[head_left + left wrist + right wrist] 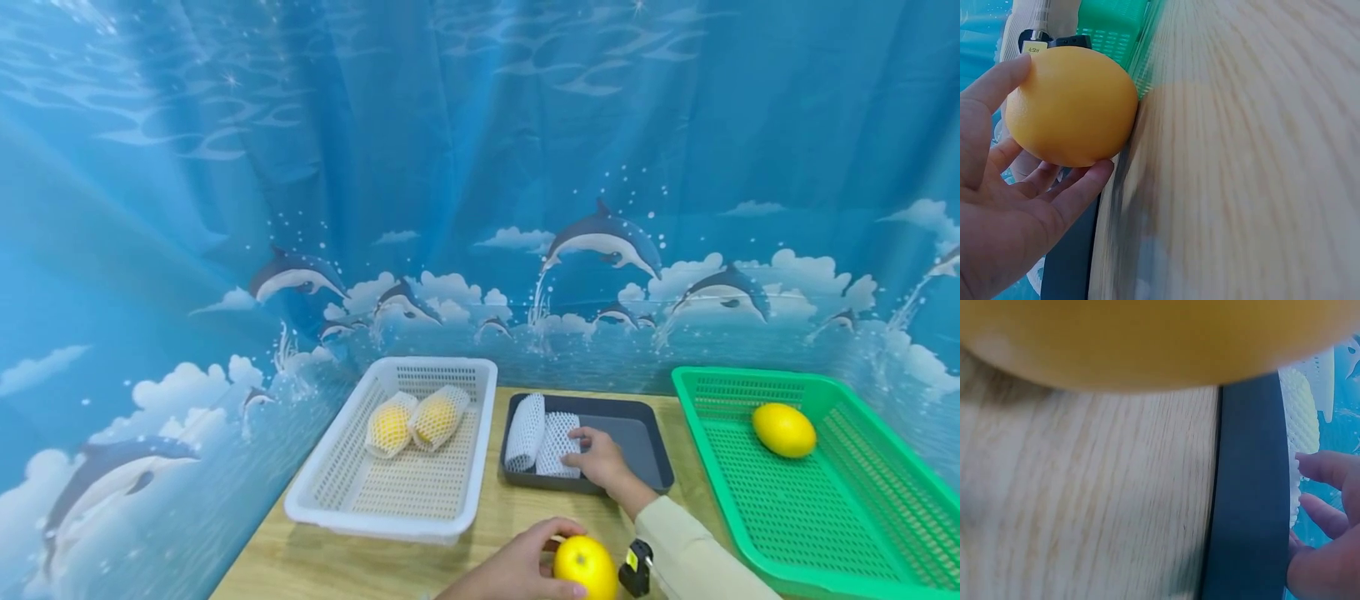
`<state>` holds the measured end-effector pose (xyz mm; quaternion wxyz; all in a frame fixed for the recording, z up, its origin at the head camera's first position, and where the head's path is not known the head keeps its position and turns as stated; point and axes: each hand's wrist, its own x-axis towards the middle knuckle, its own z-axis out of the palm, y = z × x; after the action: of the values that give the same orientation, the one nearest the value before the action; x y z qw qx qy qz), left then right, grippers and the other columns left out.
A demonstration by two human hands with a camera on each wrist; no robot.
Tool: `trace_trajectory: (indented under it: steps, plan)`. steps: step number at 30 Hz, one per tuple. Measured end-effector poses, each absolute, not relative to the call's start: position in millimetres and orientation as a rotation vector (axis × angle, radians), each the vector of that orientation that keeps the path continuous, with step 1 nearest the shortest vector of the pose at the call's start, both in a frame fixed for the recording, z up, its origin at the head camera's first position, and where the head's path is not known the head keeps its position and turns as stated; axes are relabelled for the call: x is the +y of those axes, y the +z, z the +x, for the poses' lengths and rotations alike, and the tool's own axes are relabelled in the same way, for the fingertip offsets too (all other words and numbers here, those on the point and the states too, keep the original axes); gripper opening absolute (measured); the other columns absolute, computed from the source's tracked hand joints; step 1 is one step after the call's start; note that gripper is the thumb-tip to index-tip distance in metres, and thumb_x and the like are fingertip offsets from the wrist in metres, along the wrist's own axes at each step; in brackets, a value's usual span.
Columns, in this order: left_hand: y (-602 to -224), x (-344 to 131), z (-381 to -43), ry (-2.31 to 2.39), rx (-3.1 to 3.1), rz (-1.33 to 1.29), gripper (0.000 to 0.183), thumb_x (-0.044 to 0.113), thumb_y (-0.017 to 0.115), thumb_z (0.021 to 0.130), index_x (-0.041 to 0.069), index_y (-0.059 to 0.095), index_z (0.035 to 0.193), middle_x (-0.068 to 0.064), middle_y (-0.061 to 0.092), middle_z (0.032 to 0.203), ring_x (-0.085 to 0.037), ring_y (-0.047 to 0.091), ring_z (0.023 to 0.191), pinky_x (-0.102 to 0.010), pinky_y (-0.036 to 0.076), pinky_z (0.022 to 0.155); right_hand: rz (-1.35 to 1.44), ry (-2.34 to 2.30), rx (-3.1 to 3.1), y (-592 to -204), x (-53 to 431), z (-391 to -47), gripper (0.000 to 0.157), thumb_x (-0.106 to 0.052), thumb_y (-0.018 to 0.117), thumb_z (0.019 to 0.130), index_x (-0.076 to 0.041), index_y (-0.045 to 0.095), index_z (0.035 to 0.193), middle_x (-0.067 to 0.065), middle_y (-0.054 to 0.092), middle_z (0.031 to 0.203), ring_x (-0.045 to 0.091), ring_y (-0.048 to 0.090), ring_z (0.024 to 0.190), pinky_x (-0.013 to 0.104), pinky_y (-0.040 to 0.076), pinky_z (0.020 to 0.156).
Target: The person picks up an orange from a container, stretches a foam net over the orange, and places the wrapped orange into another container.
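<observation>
My left hand [528, 562] grips a smooth yellow round fruit [586, 567] low over the table's front. In the left wrist view, the thumb and fingers curve round one side of that fruit [1072, 106]. My right hand [602, 461] reaches into a dark grey tray [637, 442]. Its spread fingertips touch the right edge of a white foam net sleeve [558, 444]; no grip on it shows. Left of that sleeve lies a second foam net sleeve [526, 433]. The right wrist view shows the right hand's fingers [1325, 465] against the white netting beyond the tray wall.
On the left stands a white basket [307, 492] with two yellow fruits in foam nets [391, 425]. A green basket [787, 517] on the right holds one bare yellow fruit [783, 430]. Behind the wooden table [262, 558] hangs a blue dolphin curtain [480, 167].
</observation>
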<state>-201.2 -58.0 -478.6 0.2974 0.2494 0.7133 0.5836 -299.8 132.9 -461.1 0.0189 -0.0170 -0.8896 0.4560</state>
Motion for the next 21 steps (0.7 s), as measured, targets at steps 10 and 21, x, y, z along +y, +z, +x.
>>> trace_trajectory:
  steps: [10,21]
  plan:
    - [-479.5,-55.2,-199.1,1.559,1.904,0.635,0.047,0.013,0.073,0.088,0.022,0.053,0.129,0.005,0.052,0.124,-0.012,0.058,0.104,-0.03,0.055,0.086,-0.088,1.354,-2.739,-461.3,134.4,-301.2,0.037,0.0,0.07,0.078,0.005,0.065,0.114,0.025,0.062,0.114,0.036,0.059,0.101,0.044,0.055,0.079]
    - [-479.0,-55.7,-198.6,1.574,1.914,0.641,0.047,0.012,0.073,0.086,0.021,0.053,0.127,0.005,0.053,0.122,-0.011,0.058,0.103,-0.029,0.055,0.085,-0.177,1.258,-2.6,-461.1,144.5,-302.3,0.026,0.001,0.063,0.076,0.004,0.073,0.101,0.022,0.069,0.107,0.033,0.06,0.096,0.041,0.05,0.073]
